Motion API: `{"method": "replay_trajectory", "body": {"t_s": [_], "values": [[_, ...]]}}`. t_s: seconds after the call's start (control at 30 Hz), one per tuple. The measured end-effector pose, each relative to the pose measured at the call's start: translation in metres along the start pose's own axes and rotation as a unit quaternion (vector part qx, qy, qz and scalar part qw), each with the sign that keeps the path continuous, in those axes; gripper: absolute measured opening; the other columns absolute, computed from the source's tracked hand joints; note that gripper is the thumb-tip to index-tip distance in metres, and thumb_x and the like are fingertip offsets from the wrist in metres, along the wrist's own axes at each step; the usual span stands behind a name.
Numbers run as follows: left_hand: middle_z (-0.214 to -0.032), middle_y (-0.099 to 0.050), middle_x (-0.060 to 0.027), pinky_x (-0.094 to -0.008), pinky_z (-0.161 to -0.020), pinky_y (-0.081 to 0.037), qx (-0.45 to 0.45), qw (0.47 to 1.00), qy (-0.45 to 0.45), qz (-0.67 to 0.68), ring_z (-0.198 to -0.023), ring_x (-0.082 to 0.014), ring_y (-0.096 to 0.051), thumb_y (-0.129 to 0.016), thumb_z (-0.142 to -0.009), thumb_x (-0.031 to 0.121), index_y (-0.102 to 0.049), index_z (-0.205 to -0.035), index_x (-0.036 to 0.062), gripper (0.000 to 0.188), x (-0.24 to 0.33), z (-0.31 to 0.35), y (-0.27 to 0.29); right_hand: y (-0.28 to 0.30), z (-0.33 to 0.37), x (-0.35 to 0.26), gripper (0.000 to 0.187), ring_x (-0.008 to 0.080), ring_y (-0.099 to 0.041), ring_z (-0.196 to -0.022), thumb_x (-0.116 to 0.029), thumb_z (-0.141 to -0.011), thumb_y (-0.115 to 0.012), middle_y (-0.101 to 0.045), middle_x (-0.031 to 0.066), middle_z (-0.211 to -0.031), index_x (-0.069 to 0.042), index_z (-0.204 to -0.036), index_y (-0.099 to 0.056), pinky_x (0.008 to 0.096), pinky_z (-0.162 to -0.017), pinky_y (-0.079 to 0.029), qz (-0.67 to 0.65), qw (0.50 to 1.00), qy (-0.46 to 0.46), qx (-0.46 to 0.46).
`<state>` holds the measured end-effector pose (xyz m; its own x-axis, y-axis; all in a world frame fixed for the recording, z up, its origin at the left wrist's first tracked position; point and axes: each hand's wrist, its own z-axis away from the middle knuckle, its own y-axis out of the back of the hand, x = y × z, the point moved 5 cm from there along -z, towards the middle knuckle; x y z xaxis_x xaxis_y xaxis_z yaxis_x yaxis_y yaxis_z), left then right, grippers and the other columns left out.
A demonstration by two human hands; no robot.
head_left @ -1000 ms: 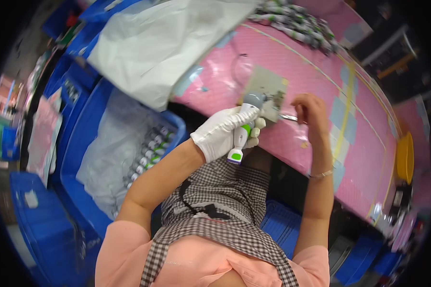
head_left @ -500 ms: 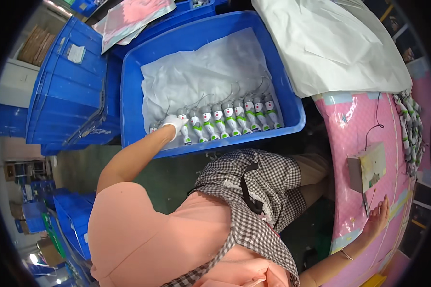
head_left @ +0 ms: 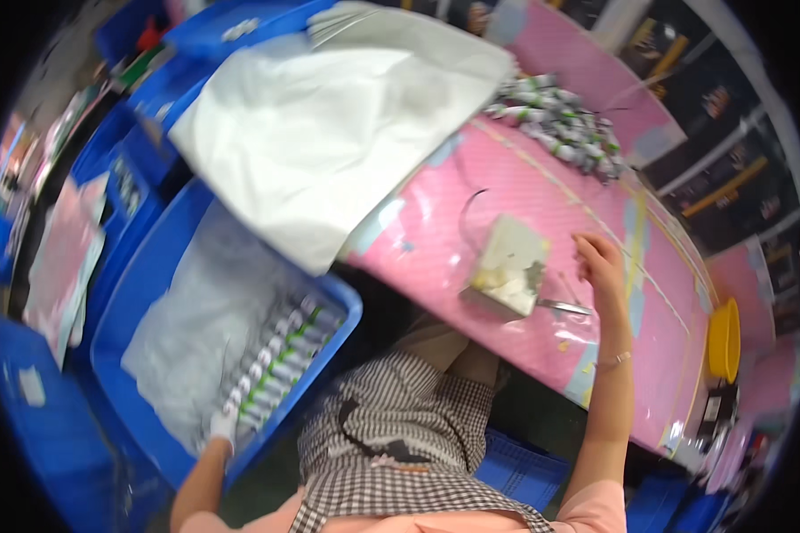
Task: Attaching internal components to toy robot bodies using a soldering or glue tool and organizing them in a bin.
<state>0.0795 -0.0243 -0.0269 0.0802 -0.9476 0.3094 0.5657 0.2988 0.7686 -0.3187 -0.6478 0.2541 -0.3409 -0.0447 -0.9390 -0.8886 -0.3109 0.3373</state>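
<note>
My left hand (head_left: 224, 425), in a white glove, reaches into a blue bin (head_left: 351, 306) at the near end of a row of small grey-and-white pieces with green bands (head_left: 276, 360). Blur hides its fingertips and whether they grip a piece. The row lies on a crumpled white liner sheet (head_left: 182, 324). My bare right hand (head_left: 598, 260) hovers over the pink table covering (head_left: 427, 249), fingers loosely bent and apart, with nothing seen in them. Close to it are a pale block-shaped box (head_left: 511, 266) and a slim metal tool, perhaps tweezers (head_left: 564, 307).
A large white sheet (head_left: 302, 133) drapes over the table's left end beside the bin. More pieces form a heap (head_left: 560, 124) at the table's far side. A yellow container (head_left: 724, 342) stands at the right. Further blue bins (head_left: 40, 409) are at the left.
The view has swung right, bringing more of the table in. My left hand stays at the row's end in the bin; my right hand's fingers are now more bent.
</note>
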Motion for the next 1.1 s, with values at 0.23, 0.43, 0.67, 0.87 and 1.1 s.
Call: {"method": "replay_trajectory", "body": {"t_s": [0.23,0.43,0.67,0.87,1.1], "values": [[-0.096,-0.060,-0.0306,-0.0432,-0.080,-0.046,-0.036,0.991,-0.131,0.004,-0.092,-0.0439,-0.058,-0.041,-0.082,0.053,-0.055,-0.107,-0.0063,0.066,-0.101,-0.108,0.021,0.003,-0.160,-0.063,0.022,0.0157,-0.060,-0.066,-0.016,-0.083,-0.059,-0.064,0.0079,-0.081,0.001,-0.097,-0.063,0.0275,-0.058,-0.048,0.131,0.921,0.331,0.158],[-0.111,-0.056,-0.0266,-0.0442,-0.089,-0.041,-0.025,0.976,-0.022,-0.214,-0.104,-0.0377,-0.054,-0.055,-0.079,0.050,-0.057,-0.113,0.0027,0.058,0.090,0.045,0.114,-0.050,-0.325,-0.096,0.035,0.0274,-0.056,-0.102,-0.032,-0.088,-0.046,-0.062,0.0138,-0.105,-0.003,-0.101,-0.060,0.0424,-0.091,-0.041,0.465,0.809,0.350,0.086],[-0.103,-0.061,-0.0210,-0.0419,-0.082,-0.044,0.195,0.971,-0.127,-0.057,-0.091,-0.0345,-0.058,-0.059,-0.078,0.049,-0.059,-0.112,0.0044,0.056,0.206,0.073,0.145,-0.035,-0.369,-0.077,0.063,0.0287,-0.039,-0.125,-0.060,-0.085,-0.031,-0.051,0.0087,-0.129,-0.017,-0.127,-0.052,0.0580,-0.103,-0.012,0.625,0.779,0.046,0.004],[-0.107,-0.058,-0.0171,-0.0353,-0.083,-0.043,0.107,0.953,-0.217,0.184,-0.095,-0.0278,-0.054,-0.059,-0.081,0.042,-0.060,-0.112,0.0081,0.046,0.303,0.063,0.126,0.037,-0.302,-0.012,0.075,0.0331,-0.037,-0.127,-0.068,-0.084,-0.022,-0.044,0.0139,-0.135,-0.013,-0.121,-0.057,0.0624,-0.101,-0.010,0.536,0.844,0.025,-0.015],[-0.077,-0.057,-0.0025,-0.0174,-0.052,-0.042,0.118,0.881,-0.358,0.285,-0.058,-0.0049,-0.051,-0.049,-0.090,0.004,-0.057,-0.105,0.0021,0.017,0.363,0.061,0.102,0.067,-0.225,0.003,0.052,0.0361,-0.054,-0.105,-0.049,-0.086,-0.044,-0.059,0.0197,-0.111,-0.005,-0.107,-0.062,0.0473,-0.092,-0.037,0.448,0.882,0.075,-0.127]]}}
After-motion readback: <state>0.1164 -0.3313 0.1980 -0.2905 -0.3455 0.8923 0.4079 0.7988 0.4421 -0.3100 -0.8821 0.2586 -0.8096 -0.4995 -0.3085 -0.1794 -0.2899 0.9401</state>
